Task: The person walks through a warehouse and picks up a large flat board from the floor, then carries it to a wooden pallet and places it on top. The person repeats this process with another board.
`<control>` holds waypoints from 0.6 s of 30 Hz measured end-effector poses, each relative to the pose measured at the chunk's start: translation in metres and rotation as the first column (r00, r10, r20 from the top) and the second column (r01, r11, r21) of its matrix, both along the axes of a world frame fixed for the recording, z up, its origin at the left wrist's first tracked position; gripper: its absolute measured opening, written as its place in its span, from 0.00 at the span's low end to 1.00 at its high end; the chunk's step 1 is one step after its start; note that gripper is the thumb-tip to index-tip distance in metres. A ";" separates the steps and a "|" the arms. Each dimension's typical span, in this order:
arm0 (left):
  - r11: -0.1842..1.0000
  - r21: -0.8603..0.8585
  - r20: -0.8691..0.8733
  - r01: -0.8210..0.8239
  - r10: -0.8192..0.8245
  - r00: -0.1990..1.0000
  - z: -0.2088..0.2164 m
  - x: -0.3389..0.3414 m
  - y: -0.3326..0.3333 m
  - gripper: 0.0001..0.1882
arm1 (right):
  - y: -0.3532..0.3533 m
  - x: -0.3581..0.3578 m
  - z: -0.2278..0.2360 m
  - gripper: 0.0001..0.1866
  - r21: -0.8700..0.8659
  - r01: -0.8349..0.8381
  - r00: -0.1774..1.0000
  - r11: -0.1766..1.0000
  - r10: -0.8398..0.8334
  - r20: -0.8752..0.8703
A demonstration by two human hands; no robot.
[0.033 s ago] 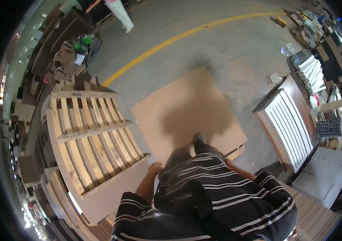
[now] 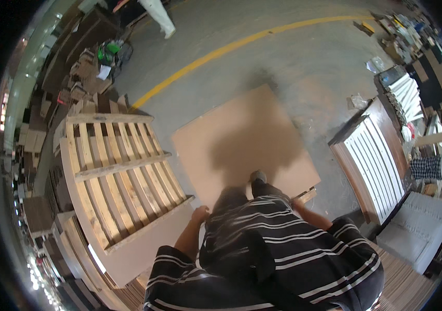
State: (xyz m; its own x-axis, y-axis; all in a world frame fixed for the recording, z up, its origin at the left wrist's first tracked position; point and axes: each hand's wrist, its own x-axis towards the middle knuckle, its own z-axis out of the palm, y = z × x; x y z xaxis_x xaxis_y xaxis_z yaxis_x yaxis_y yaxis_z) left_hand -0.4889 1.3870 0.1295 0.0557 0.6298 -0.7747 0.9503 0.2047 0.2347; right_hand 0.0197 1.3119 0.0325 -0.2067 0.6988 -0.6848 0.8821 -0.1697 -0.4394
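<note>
My left hand hangs beside my left thigh, near the lower edge of a slatted wooden pallet. I see nothing in it, but its fingers are too small to make out clearly. My right hand is by my right hip, partly covered by my striped shirt, close to a short wooden piece at the brown board's corner. Its fingers are hidden. In front of me the large flat brown board lies low, with my shadow across it and one shoe over its near part.
The pallet leans on brown panels at left. At right stand a stack of boards with white strips and a grey stack. A yellow line crosses the floor. Another person's white-trousered leg shows at top left.
The view has shifted slightly, so the other person shows less at the top. A little more of my right hand shows past the shirt. The pallet and board stay in place.
</note>
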 end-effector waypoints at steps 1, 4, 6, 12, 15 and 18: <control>0.999 0.045 0.003 -0.003 0.003 1.000 0.001 0.001 0.006 0.17 | 0.044 0.008 0.005 0.13 0.034 -0.069 0.995 0.997 0.067 0.074; 0.995 -0.051 0.028 -0.085 0.087 0.996 -0.005 0.007 0.023 0.14 | 0.178 0.006 0.033 0.16 0.141 0.484 0.873 0.863 -0.488 -0.012; 0.994 -0.064 0.050 -0.094 0.097 0.994 -0.015 0.008 0.033 0.16 | 0.269 -0.007 0.059 0.14 0.022 0.598 0.798 0.801 -0.592 -0.116; 0.941 -0.132 0.081 -0.312 0.324 0.943 -0.069 -0.004 0.078 0.19 | 0.427 -0.056 0.117 0.16 -0.029 0.430 0.862 0.902 -0.420 -0.284; 0.934 0.016 0.161 -0.357 0.350 0.923 -0.099 -0.018 0.132 0.19 | 0.453 -0.073 0.120 0.15 0.125 0.279 0.948 0.952 -0.253 -0.193; 0.975 -0.145 0.100 -0.169 0.184 0.978 -0.109 -0.043 0.187 0.17 | 0.471 -0.070 0.108 0.13 -0.061 0.407 0.900 0.912 -0.411 -0.146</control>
